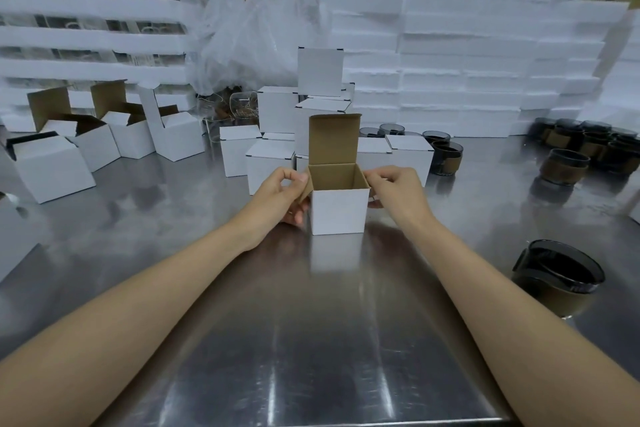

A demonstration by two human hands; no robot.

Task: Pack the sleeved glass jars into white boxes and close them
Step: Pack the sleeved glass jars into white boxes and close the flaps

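Nearest jar [559, 279] waits right on the table [311, 357]; left hand [282, 192] and right hand [398, 185] pinch the empty box's [337, 211] side flaps outward, lid up, clearing the mouth for loading.

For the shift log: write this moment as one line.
step: box prep | open white box: upright, empty | left hand: pinches side flap | right hand: pinches side flap | nearest sleeved jar: unpacked

One open white box [338, 208] is standing at the centre, two hands — left hand [281, 191], right hand [398, 189] — touching it. Four open empty boxes [104, 146] are sitting far left. One sleeved jar [557, 279] is lying near right — further jars [588, 142] are clustering far right, too crowded for counting.
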